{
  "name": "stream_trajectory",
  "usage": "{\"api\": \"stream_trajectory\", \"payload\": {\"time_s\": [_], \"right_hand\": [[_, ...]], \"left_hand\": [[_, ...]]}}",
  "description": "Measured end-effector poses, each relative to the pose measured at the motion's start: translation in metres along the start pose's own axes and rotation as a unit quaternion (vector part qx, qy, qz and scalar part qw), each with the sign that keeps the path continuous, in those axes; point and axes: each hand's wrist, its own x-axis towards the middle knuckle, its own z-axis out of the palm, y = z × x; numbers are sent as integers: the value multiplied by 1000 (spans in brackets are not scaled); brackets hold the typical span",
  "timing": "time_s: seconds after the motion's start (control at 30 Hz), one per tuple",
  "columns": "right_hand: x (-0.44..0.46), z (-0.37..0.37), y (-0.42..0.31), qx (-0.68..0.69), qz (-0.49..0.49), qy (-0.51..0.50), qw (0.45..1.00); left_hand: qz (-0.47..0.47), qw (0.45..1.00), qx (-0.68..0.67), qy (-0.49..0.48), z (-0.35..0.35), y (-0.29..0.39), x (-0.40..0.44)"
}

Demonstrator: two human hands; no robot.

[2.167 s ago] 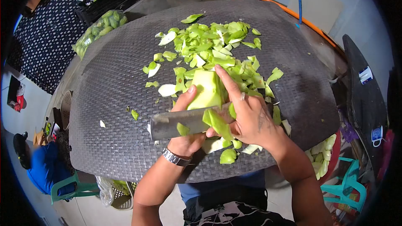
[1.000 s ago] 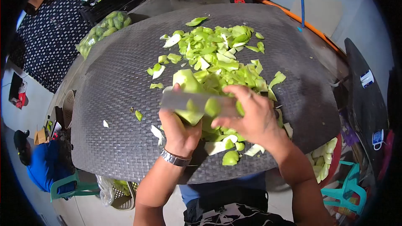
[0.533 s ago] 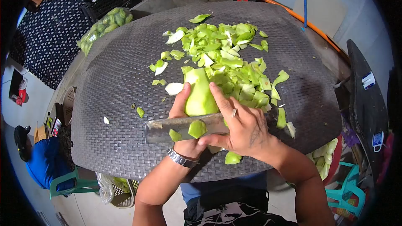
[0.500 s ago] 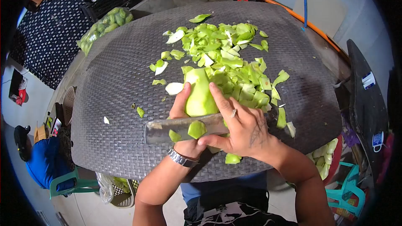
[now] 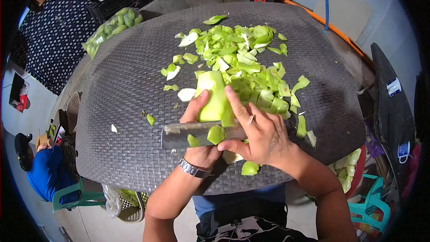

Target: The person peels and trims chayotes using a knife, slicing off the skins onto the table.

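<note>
My left hand (image 5: 200, 154) grips a pale green, partly peeled vegetable (image 5: 210, 94), possibly a chayote, with its thumb along the left side. Most of that palm is hidden behind a broad knife (image 5: 204, 131). My right hand (image 5: 268, 140) is closed round the knife, whose handle is covered by the hand. Its index finger reaches along the vegetable's right side. The blade lies across the vegetable's near end, and two bits of green peel (image 5: 217, 135) cling to it. Beyond the hands, a heap of green peelings (image 5: 237, 49) spreads over the dark woven tabletop (image 5: 121, 89).
A plastic bag of green vegetables (image 5: 112, 29) stands past the far left edge. At the left, a person in blue (image 5: 49, 170) sits on a green chair (image 5: 67, 195). A red basin of peeled pieces (image 5: 347, 170) is below the right edge, near a teal chair (image 5: 371, 204).
The knife has shifted slightly to the right and away from me, with the peel bits still on it. The seated person has moved an arm up.
</note>
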Motion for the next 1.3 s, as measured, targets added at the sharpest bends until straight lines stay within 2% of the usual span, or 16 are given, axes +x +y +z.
{"api": "stream_trajectory", "payload": {"time_s": [0.1,0.17,0.23,0.33,0.4,0.57,0.7,0.8,0.83,0.87,0.93,0.97,1.03,1.07,1.17,1.3], "right_hand": [[2,-4,6,12,34,-15,999],[5,-19,10,35,99,-62,993],[2,-15,14,52,64,-17,996],[2,-12,5,55,15,-3,998],[2,-7,-2,48,-10,-8,999],[3,-8,2,61,-8,2,998],[5,-10,10,33,-36,48,998],[4,-14,25,52,14,31,998],[3,-16,30,64,42,19,997],[2,-18,29,76,61,12,995],[1,-27,26,98,97,-2,990],[1,-29,18,113,93,-42,988],[4,-19,9,89,12,-7,996],[5,-16,8,82,-21,15,996],[4,-17,16,95,8,11,995],[4,-20,28,65,5,56,996]], "left_hand": [[52,996,78,0,-11,-9,-1],[38,998,21,42,-17,-17,-1],[25,996,-16,81,-10,-18,-4],[7,997,66,26,5,-3,-1],[5,999,31,12,3,0,2],[-7,1000,-26,-13,4,-2,2],[0,1000,-9,-25,5,-4,0],[-23,998,-60,-26,-14,-12,0],[17,998,-57,-25,-17,-18,-1],[7,999,44,4,-20,-17,-1],[-8,993,-106,-46,-23,-17,1],[13,997,20,-68,-22,-15,-3],[20,989,122,-83,-3,-3,-3],[5,992,98,-78,-3,-3,-1],[-41,997,19,-65,-6,-5,2],[-80,994,-72,-26,-24,-15,5]]}}
